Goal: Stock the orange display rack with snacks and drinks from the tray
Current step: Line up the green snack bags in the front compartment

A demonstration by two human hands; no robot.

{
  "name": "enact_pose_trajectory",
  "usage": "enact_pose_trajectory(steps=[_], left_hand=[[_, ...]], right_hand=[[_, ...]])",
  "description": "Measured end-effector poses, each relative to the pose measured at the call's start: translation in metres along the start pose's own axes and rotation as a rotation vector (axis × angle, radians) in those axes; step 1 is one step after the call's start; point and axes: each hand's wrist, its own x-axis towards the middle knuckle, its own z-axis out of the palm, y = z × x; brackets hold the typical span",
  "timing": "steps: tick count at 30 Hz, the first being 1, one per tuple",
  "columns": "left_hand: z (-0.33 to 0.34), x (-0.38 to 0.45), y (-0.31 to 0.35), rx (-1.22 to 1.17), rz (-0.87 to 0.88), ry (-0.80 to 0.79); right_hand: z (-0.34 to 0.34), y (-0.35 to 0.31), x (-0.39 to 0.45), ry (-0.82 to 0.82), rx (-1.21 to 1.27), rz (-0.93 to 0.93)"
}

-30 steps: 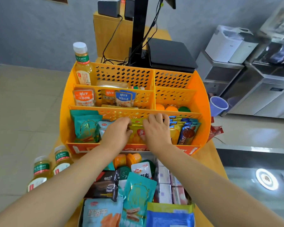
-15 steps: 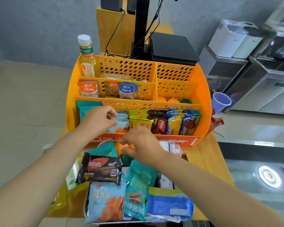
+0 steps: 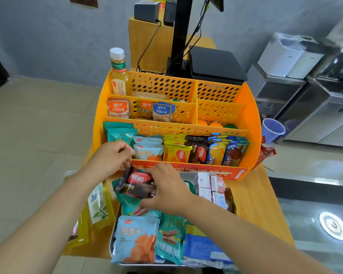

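Note:
The orange display rack point(image 3: 251, 123) stands on the wooden counter. A tea bottle point(image 3: 118, 74) is upright in its back left corner, and snack packets fill its front row. Just in front lies the metal tray point(image 3: 111, 242) piled with packets. My right hand point(image 3: 166, 186) grips a dark nabati wafer packet point(image 3: 135, 182), tilted above the tray's far end. My left hand point(image 3: 113, 155) hovers at the rack's front left beside a light blue apricot packet point(image 3: 147, 153). Its fingers are curled and nothing shows in them.
The tray also holds an apricot bag point(image 3: 137, 238), a teal packet point(image 3: 170, 238), a blue packet point(image 3: 202, 248) and pink boxes point(image 3: 210, 184). Yellow tea bottles point(image 3: 99, 204) lie to its left. A purple cup point(image 3: 272, 129) and red sachets point(image 3: 265, 153) sit to the rack's right, a black monitor stand point(image 3: 180, 34) behind.
Both hands have left the rack's front row. My right hand dropped to the tray and took hold of the dark nabati packet. My left hand moved to the rack's front left.

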Motion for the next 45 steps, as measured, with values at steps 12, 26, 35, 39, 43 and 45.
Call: enact_pose_trajectory(steps=[12,26,35,39,43,45], left_hand=[[0.077,0.012,0.074,0.196,0.221,-0.12],[0.144,0.05,0.078,0.739,0.799,0.028],[0.131,0.056,0.069,0.662,0.572,0.092],[0.113,0.056,0.052,0.776,0.556,0.102],[0.109,0.054,0.048,0.851,0.622,0.099],[0.11,0.053,0.049,0.845,0.669,0.1]], right_hand=[[-0.031,0.061,-0.027,0.492,0.147,0.361],[-0.04,0.127,-0.045,0.282,0.111,0.477],[-0.034,0.127,-0.024,0.182,-0.069,0.553],[-0.043,0.13,-0.015,0.37,-0.056,0.62],[-0.053,0.133,-0.006,0.354,-0.02,0.526],[-0.055,0.137,-0.002,0.298,-0.105,0.477]])
